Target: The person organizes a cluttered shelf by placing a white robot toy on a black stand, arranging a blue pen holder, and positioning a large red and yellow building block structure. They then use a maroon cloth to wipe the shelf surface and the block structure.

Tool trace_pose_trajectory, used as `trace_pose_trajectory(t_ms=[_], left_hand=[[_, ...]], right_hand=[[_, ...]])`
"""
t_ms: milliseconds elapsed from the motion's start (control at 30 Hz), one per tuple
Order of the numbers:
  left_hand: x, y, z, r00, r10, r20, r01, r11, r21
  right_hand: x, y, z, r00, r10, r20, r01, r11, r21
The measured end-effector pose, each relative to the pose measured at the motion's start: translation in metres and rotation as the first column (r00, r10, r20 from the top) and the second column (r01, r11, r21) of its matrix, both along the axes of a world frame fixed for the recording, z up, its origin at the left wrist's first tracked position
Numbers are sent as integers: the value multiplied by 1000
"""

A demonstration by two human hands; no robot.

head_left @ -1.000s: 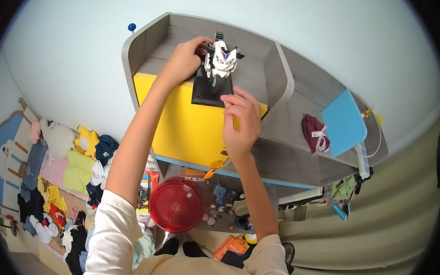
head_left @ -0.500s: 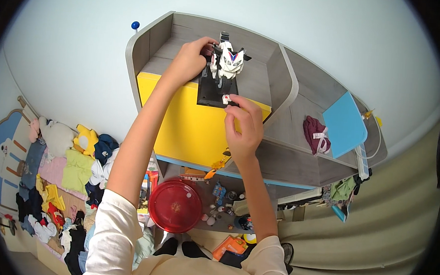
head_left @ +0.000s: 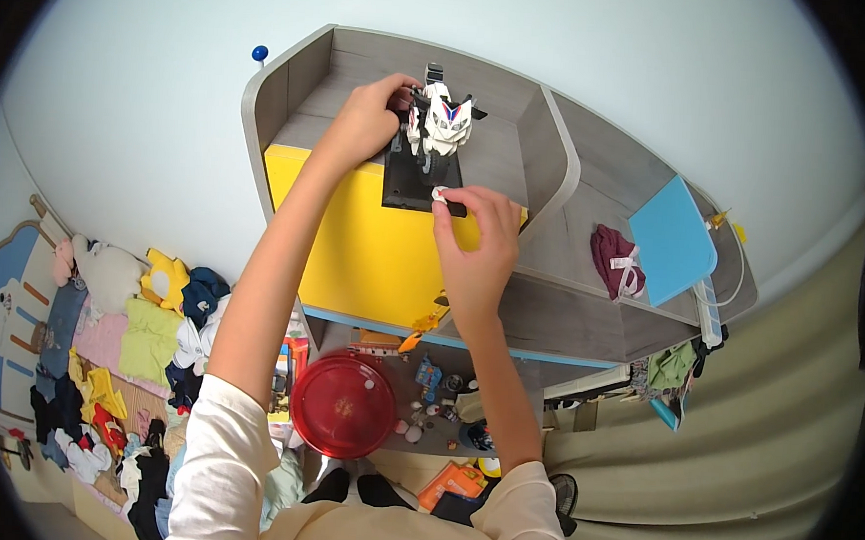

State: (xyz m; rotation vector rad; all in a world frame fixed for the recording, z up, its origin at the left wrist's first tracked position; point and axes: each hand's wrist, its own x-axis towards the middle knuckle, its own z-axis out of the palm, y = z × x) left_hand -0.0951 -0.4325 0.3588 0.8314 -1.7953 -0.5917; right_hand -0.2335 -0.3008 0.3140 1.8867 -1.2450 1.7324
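A white model motorcycle (head_left: 448,124) with red and blue marks stands upright on a black display base (head_left: 407,192), its front wheel toward me. The base rests on the grey shelf and reaches over the yellow panel's top edge. My left hand (head_left: 367,120) curls its fingers round the motorcycle's left rear side; the fingertips are partly hidden behind it. At the base's near edge, my right hand (head_left: 483,238) pinches a small white piece with a red mark (head_left: 439,194) between thumb and index finger, just in front of the wheel.
Below the yellow panel (head_left: 355,256) hangs an orange-yellow figure (head_left: 425,323). A round red stool (head_left: 344,402) stands near my feet. On the right shelf lie a maroon cloth bag (head_left: 614,260) and a blue board (head_left: 674,242). Clothes and plush toys (head_left: 165,278) cover the bed at left.
My right hand has closed its thumb and index finger on the small white piece, which has turned and shifted slightly. My left hand stays at the motorcycle. The whole view has shifted a little.
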Motion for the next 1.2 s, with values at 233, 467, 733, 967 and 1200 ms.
trace_pose_trajectory(t_ms=[233,467,733,967,1200], left_hand=[[-1,-3,-2,1000,-20,-3,20,1000,-7],[0,-8,-4,1000,-9,19,9,1000,1],[-1,-8,-5,1000,-11,25,11,1000,-4],[-1,-8,-5,999,-20,-42,19,1000,-8],[-1,-9,-6,999,-19,-35,18,1000,-14]], right_hand=[[-12,5,7,998,39,-40,-35,996,81],[3,10,14,997,-72,-22,74,991,110],[-8,8,16,996,-4,94,-24,955,294],[-10,9,16,990,100,103,-125,955,271],[-7,9,14,993,83,86,-101,968,231]])
